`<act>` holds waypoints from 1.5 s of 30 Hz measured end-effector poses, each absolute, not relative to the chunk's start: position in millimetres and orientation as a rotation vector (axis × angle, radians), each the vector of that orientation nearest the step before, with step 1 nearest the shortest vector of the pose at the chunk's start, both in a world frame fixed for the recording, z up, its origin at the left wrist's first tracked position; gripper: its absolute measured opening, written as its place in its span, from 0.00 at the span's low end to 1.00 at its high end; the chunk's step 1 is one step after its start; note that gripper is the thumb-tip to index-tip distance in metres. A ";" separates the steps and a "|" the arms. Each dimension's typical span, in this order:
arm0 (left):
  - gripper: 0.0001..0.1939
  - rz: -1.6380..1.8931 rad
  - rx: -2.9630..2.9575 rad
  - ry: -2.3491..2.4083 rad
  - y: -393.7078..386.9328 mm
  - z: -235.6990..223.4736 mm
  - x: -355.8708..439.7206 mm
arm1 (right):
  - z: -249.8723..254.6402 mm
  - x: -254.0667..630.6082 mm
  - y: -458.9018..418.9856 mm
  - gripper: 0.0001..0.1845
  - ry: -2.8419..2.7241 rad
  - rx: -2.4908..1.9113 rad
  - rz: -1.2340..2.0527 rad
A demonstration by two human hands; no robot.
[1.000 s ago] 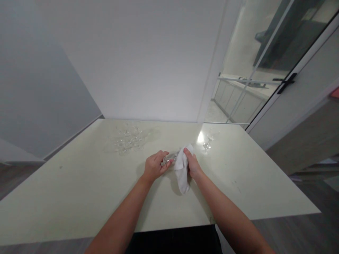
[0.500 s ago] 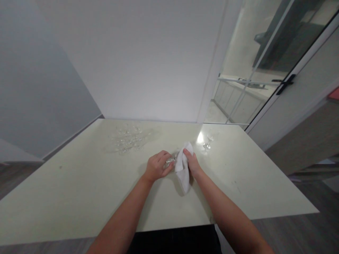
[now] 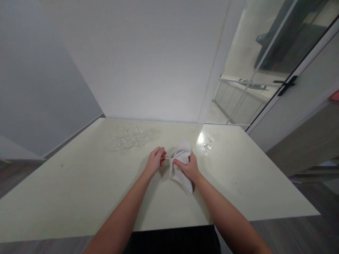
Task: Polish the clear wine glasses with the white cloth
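My left hand (image 3: 155, 160) is closed around the foot end of a small clear stemmed glass (image 3: 167, 157), held above the table just in front of me. The stem points right, into a white cloth (image 3: 182, 178), and the folds hide the bowl. My right hand (image 3: 190, 167) grips that cloth around the glass, thumb on the near side, its lower part hanging down. Beyond my right hand, another clear stemmed glass (image 3: 207, 145) stands on the table.
The pale table (image 3: 92, 197) runs back to a white wall panel (image 3: 145, 70). A cluster of several clear glasses (image 3: 129, 139) stands at the back left. A glass-paned door with a black handle (image 3: 287, 85) is at the right.
My left hand has shifted from the glass's body to its foot end, so the stem now shows. My right hand has moved the cloth left, over the bowl.
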State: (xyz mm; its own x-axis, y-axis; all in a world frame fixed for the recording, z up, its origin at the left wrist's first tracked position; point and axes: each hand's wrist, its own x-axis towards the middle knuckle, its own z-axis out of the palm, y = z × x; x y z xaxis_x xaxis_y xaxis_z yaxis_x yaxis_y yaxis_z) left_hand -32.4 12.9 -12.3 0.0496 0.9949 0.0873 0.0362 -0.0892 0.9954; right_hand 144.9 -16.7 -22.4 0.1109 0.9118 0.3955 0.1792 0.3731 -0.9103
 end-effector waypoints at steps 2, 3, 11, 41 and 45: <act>0.15 1.396 1.618 1.197 7.8 -11.5 -33.4 | -24.3 144.1 -11.5 0.26 -1.237 -1.117 0.854; 0.14 1.460 1.805 1.202 5.6 -11.5 -34.5 | -25.0 143.5 -8.9 0.25 -1.158 -1.122 0.931; 0.09 1.331 2.698 1.073 3.4 -10.4 -36.1 | -23.3 143.9 -0.9 0.23 -0.781 -1.048 1.251; 0.23 0.619 1.144 0.792 1.4 -0.5 -28.3 | -30.0 149.9 -11.0 0.24 -1.023 -0.905 1.122; 0.24 0.704 1.223 0.833 2.2 -0.7 -25.1 | -26.1 148.6 -4.7 0.24 -0.658 -0.963 1.176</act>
